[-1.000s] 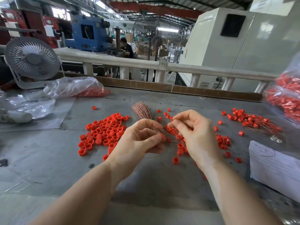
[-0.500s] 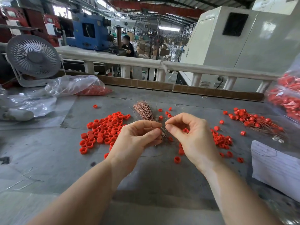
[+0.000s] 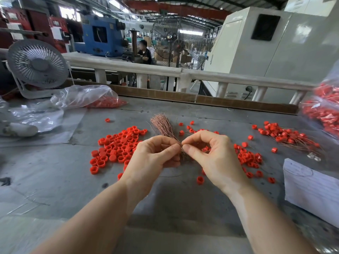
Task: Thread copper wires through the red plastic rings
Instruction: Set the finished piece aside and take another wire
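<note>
Head view: hands at the middle of the desk point(image 3: 55, 180), rings spread beyond them.
Left hand point(image 3: 152, 158): fingers curled around the lower end of the bundle of copper wires point(image 3: 162, 125), which fans out toward 12 o'clock.
Right hand point(image 3: 211, 154): thumb and forefinger pinched tight at the bundle, just touching the left fingers; it looks to be picking out one strand, too thin to tell for sure.
Loose rings point(image 3: 119, 145): a heap at 9 o'clock of the hands, more scattered rings point(image 3: 249, 158) at 3 o'clock.
Threaded rings point(image 3: 286, 136): a pile already on wires, farther off at 2 o'clock.
Bag of rings point(image 3: 88, 98): clear plastic, at 10 o'clock near the fan point(image 3: 36, 63).
Risk, pulling: I judge that a tug on one strand could drag its neighbours out and splay the bundle if the left grip slackens.
Risk, bending: the thin wire could kink under a hard pinch, then refuse the ring's hole.
Risk, scatter: a sweeping wrist could knock the nearby rings along the desk, or mix loose ones with finished ones.
</note>
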`<state>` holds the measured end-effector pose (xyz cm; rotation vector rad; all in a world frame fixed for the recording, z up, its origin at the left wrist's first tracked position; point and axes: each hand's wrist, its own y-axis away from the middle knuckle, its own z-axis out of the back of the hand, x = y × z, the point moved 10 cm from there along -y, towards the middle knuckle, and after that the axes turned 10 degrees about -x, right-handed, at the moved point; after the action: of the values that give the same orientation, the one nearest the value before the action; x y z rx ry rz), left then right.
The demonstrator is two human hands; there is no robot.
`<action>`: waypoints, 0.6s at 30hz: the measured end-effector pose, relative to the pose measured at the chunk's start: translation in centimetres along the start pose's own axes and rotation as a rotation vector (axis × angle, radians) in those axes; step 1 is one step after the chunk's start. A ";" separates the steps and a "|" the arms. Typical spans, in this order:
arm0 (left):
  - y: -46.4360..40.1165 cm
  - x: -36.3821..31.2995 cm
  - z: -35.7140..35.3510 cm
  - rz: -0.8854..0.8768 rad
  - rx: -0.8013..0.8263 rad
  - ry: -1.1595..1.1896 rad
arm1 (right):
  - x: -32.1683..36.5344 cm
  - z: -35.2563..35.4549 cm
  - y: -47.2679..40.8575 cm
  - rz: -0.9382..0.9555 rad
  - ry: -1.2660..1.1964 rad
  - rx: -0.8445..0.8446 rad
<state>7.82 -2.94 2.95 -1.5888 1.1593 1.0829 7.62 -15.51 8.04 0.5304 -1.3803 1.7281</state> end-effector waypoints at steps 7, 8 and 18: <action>0.0 0.0 0.1 -0.004 -0.023 -0.033 | -0.4 0.0 -0.1 -0.011 0.026 0.011; 0.0 0.0 0.1 -0.004 -0.022 -0.031 | -0.5 0.0 -0.1 -0.016 0.028 0.007; 0.5 0.0 -0.9 0.095 0.070 0.209 | -1.7 1.3 -0.4 -0.140 -0.140 -0.098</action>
<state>7.51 -3.87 3.05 -1.6347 1.4091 0.9417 8.71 -17.27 7.41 0.6874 -1.4815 1.5274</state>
